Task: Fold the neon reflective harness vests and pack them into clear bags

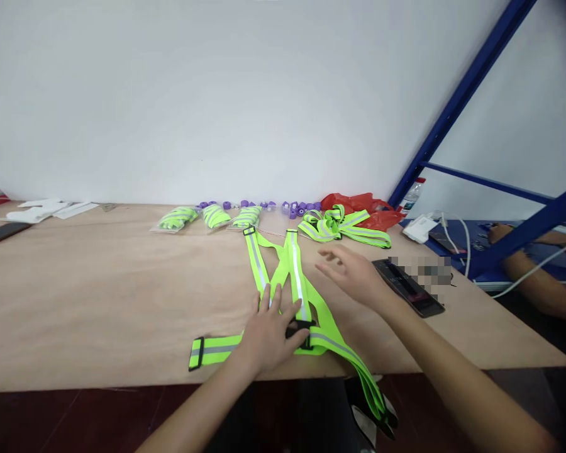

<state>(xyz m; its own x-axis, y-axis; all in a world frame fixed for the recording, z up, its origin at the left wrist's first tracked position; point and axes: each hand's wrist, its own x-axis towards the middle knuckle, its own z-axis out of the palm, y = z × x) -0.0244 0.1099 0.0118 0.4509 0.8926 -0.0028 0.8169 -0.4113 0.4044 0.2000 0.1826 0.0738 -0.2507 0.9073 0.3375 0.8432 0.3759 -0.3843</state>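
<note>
A neon-green reflective harness vest [296, 277] with grey stripes and black buckles is spread on the wooden table. One of its straps hangs over the front edge at the right. My left hand [271, 330] lies flat on the vest's lower part, fingers spread, beside the black buckle [306, 333]. Part of the webbing is hidden beneath that hand. To the right of the shoulder straps, my right hand [351, 274] hovers over the tabletop with fingers apart and nothing in them.
Bagged green vests [177, 218] lie toward the back, near several purple rolls [302, 209]. A loose bundled vest [339, 226] rests before a red plastic bag [363, 211]. The phone [410, 286] is at the right. Beyond the blue frame [457, 107] is another person's arm [538, 277].
</note>
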